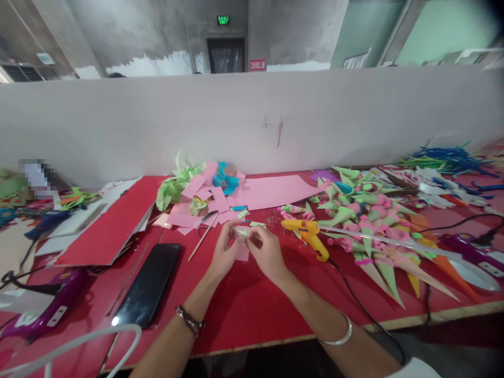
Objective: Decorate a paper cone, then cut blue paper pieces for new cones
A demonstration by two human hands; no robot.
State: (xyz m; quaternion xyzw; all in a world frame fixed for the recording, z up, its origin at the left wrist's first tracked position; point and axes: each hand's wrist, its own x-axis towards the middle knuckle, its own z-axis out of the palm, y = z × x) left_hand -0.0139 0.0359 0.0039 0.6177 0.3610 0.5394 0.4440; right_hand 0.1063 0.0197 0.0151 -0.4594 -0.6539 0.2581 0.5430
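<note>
Piece [241, 231], small, pale and part green, sits between the left hand [226, 247] and right hand [266, 251], both pinching it above the counter [252, 310]; a light, steady hold should avoid crushing it.

Red tabletop [252, 320]: a seam [109, 349] is showing by the black smartphone [147, 286]
Left end: a purple power strip [59, 310] is lying
Far middle: a pink paper sheet [275, 191] is stretching beside paper scraps [218, 198]
Right: a yellow glue gun [315, 244] is resting beside heaped paper cones [368, 236]
</note>
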